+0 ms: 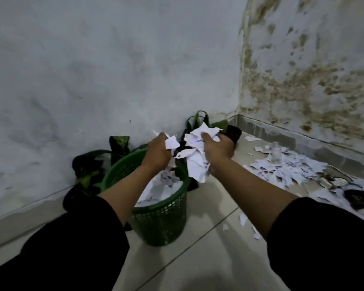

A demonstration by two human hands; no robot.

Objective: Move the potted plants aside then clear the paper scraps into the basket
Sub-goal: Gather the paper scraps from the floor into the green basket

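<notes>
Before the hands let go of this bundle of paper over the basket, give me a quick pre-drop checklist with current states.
1. Left hand grips scraps: ok.
2. Right hand grips the crumpled paper bundle: ok.
3. Bundle over the green basket opening: partly; its right edge hangs near or past the rim, so cannot tell.
4. Room in the basket: it already holds paper close to the rim; cannot tell how much more fits.
5. Potted plants aside: ok, they stand by the wall behind the basket.
6. Floor cleared: not ok, a scrap pile remains on the right around a small clear bottle.
</notes>
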